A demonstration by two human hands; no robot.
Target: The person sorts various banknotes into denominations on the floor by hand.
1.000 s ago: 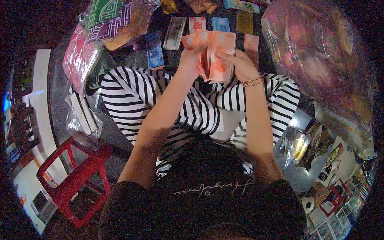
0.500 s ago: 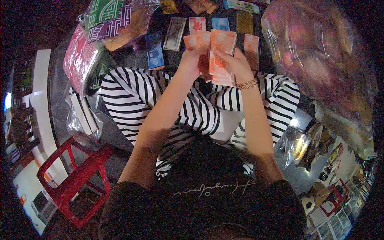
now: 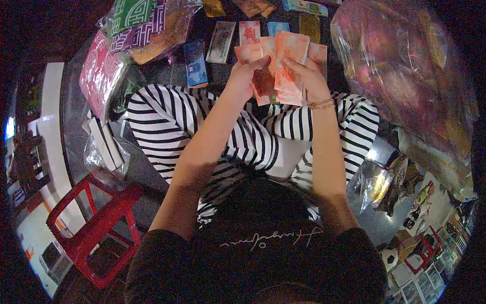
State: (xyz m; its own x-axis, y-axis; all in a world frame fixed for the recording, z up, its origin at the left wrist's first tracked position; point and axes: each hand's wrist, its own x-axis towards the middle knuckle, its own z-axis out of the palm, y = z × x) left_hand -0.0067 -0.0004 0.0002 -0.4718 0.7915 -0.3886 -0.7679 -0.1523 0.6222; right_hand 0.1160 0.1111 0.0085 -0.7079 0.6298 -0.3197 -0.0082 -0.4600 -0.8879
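From the head camera, the left hand (image 3: 246, 76) and right hand (image 3: 305, 77) are both gripping a stack of orange paper notes (image 3: 283, 66), now lifting it higher above the striped trousers (image 3: 167, 126) and fanning it wider, so the sorting is continuing.

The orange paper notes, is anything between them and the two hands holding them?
Nothing visible. The left hand and right hand both grip the orange notes directly, fanned above the striped lap.
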